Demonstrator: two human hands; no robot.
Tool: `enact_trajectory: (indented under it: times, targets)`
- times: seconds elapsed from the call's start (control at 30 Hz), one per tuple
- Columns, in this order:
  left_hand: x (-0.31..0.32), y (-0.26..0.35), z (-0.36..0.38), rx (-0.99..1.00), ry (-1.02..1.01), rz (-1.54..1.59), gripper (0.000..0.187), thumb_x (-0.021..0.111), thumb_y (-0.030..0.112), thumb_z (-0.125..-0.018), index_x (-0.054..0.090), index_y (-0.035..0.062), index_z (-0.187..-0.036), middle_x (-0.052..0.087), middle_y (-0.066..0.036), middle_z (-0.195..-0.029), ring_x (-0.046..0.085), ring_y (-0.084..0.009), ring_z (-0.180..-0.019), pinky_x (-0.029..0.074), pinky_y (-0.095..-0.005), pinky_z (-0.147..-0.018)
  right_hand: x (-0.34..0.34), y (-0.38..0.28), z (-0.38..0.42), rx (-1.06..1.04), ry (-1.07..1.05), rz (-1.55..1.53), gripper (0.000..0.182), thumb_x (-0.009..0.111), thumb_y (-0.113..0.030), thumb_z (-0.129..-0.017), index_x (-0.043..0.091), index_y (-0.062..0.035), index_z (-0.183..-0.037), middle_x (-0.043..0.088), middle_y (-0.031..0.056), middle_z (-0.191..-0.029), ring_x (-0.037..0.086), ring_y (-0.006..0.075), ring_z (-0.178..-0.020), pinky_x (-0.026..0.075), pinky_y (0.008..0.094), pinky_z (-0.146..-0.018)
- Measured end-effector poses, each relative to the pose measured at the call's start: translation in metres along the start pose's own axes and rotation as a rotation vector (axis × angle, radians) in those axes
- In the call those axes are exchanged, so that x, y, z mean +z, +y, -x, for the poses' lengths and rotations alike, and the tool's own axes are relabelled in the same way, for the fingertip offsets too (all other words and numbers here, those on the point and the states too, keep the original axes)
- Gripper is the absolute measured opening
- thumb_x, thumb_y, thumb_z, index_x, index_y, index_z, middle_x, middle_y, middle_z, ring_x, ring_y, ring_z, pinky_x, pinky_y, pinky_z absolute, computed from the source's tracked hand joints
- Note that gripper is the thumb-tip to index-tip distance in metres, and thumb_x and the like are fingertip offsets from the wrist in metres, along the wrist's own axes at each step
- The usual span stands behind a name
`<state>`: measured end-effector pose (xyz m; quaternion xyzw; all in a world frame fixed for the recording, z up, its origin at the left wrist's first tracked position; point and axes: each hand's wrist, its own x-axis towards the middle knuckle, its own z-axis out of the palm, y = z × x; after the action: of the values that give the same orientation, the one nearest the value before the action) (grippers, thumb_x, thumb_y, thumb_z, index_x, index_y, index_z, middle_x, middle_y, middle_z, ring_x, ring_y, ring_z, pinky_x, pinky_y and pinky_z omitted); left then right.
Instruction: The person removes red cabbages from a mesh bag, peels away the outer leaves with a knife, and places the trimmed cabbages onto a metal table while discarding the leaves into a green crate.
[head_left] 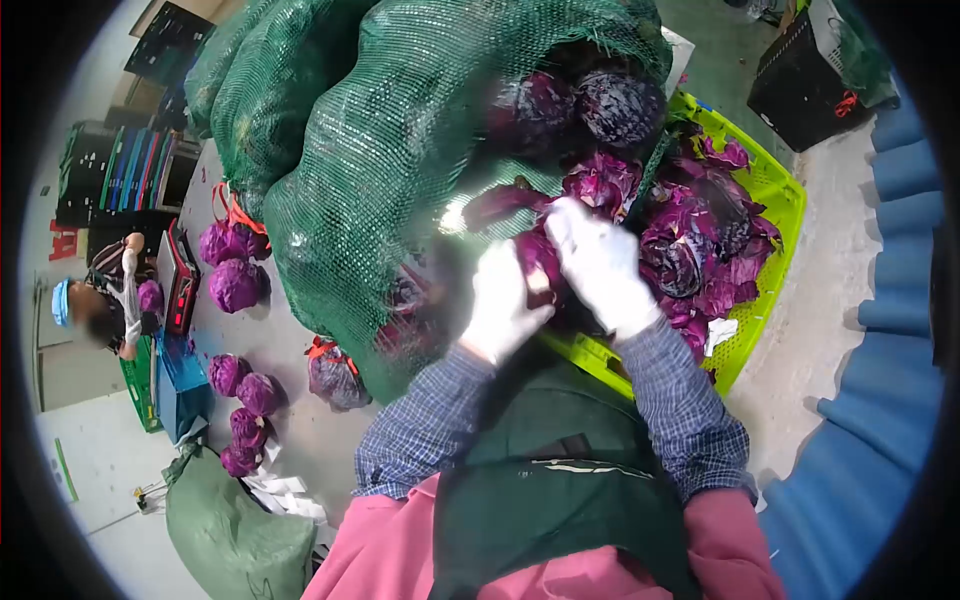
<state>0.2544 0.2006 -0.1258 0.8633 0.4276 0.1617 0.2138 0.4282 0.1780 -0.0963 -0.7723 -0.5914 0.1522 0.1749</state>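
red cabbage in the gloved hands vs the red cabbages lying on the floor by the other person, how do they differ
The red cabbage in the hands is held up between the left hand and right hand, beside the green mesh sack; the red cabbages on the floor lie loose and untouched. The held one is blurred and mostly covered by gloves; the floor ones show as whole round heads. Both are purple.
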Motion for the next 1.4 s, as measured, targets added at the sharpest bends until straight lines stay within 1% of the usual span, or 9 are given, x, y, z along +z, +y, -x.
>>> enact_trajectory:
  times: [0.1, 0.2, 0.4, 0.5, 0.8, 1.0, 1.17, 1.3, 1.4]
  targets:
    - [0.012, 0.0, 0.025, 0.116, 0.2, -0.118, 0.091, 0.091, 0.023, -0.059, 0.047, -0.0026, -0.134, 0.06, -0.018, -0.116, 0.062, -0.0306, -0.107, 0.054, -0.0414, -0.091, 0.023, 0.072, -0.033, 0.165, 0.071, -0.271, 0.048, 0.041, -0.048, -0.106, 0.069, -0.0084, -0.103, 0.072, 0.0186, -0.092, 0.072, 0.0336, -0.08, 0.057, 0.0432, -0.07]
    - [-0.001, -0.018, 0.022, -0.325, 0.057, 0.717, 0.095, 0.095, 0.026, -0.06, 0.045, -0.005, -0.134, 0.06, -0.017, -0.126, 0.06, -0.0243, -0.114, 0.052, -0.0368, -0.097, -0.004, 0.093, -0.011, 0.714, 0.199, -1.205, 0.045, 0.049, -0.05, -0.105, 0.066, -0.0114, -0.122, 0.051, -0.0016, -0.056, 0.044, 0.0073, -0.042, 0.037, 0.0272, -0.039]
    - [-0.019, -0.003, 0.01, -0.353, 0.03, 0.575, 0.105, 0.096, 0.035, -0.061, 0.04, -0.0058, -0.14, 0.058, -0.019, -0.13, 0.06, -0.0278, -0.117, 0.05, -0.0381, -0.102, -0.016, 0.043, 0.036, 0.286, 0.191, -0.376, 0.054, 0.053, -0.033, -0.104, 0.037, -0.0129, -0.152, 0.074, 0.0144, -0.089, 0.07, 0.0318, -0.069, 0.053, 0.0445, -0.062]
    - [-0.024, 0.002, 0.008, -0.351, -0.038, 0.396, 0.116, 0.095, 0.042, -0.061, 0.033, -0.0076, -0.146, 0.054, -0.023, -0.135, 0.057, -0.0312, -0.123, 0.047, -0.0399, -0.105, 0.024, 0.01, 0.061, 0.041, -0.025, -0.349, 0.058, 0.051, -0.041, -0.104, 0.037, -0.0186, -0.155, 0.068, 0.0153, -0.072, 0.068, 0.0374, -0.065, 0.053, 0.0489, -0.061]
    - [-0.016, 0.007, 0.01, -0.252, 0.078, 0.297, 0.094, 0.088, 0.042, -0.066, 0.044, -0.0062, -0.134, 0.058, -0.023, -0.116, 0.059, -0.0356, -0.109, 0.048, -0.0462, -0.095, 0.053, -0.005, 0.067, -0.154, 0.171, -0.095, 0.053, 0.054, -0.031, -0.104, 0.044, -0.0117, -0.153, 0.063, 0.0134, -0.064, 0.062, 0.0312, -0.054, 0.049, 0.0439, -0.053]
    - [-0.016, 0.014, 0.002, -0.282, 0.017, 0.208, 0.093, 0.089, 0.04, -0.064, 0.045, -0.0038, -0.133, 0.057, -0.023, -0.115, 0.056, -0.0368, -0.109, 0.048, -0.0473, -0.094, 0.037, 0.001, 0.057, 0.192, -0.063, -0.536, 0.045, 0.048, -0.041, -0.106, 0.055, -0.019, -0.144, 0.07, 0.0191, -0.077, 0.068, 0.0401, -0.069, 0.055, 0.05, -0.066]
    - [-0.009, 0.005, 0.007, -0.336, 0.002, 0.182, 0.102, 0.092, 0.04, -0.061, 0.042, 0.0009, -0.141, 0.055, -0.024, -0.122, 0.057, -0.0389, -0.115, 0.049, -0.0462, -0.1, 0.036, 0.036, 0.043, 0.544, -0.067, -1.226, 0.043, 0.045, -0.044, -0.108, 0.064, -0.0055, -0.101, 0.05, -0.0018, -0.056, 0.043, 0.0072, -0.043, 0.037, 0.0285, -0.042]
    - [-0.012, 0.003, 0.012, -0.317, 0.013, 0.195, 0.112, 0.093, 0.042, -0.06, 0.037, 0.001, -0.148, 0.053, -0.022, -0.128, 0.056, -0.0366, -0.12, 0.048, -0.0447, -0.104, 0.016, 0.035, 0.058, 0.374, -0.075, -0.757, 0.054, 0.049, -0.054, -0.103, 0.064, -0.0092, -0.13, 0.066, 0.011, -0.07, 0.066, 0.0247, -0.065, 0.052, 0.0392, -0.066]
    - [-0.009, -0.001, 0.012, -0.279, 0.013, 0.247, 0.112, 0.094, 0.043, -0.06, 0.038, -0.0003, -0.147, 0.054, -0.023, -0.127, 0.056, -0.0374, -0.119, 0.047, -0.0437, -0.104, 0.023, 0.016, 0.057, 0.164, 0.032, -0.454, 0.056, 0.064, -0.049, -0.096, 0.061, -0.0097, -0.135, 0.064, 0.0078, -0.068, 0.062, 0.0206, -0.06, 0.05, 0.0355, -0.062]
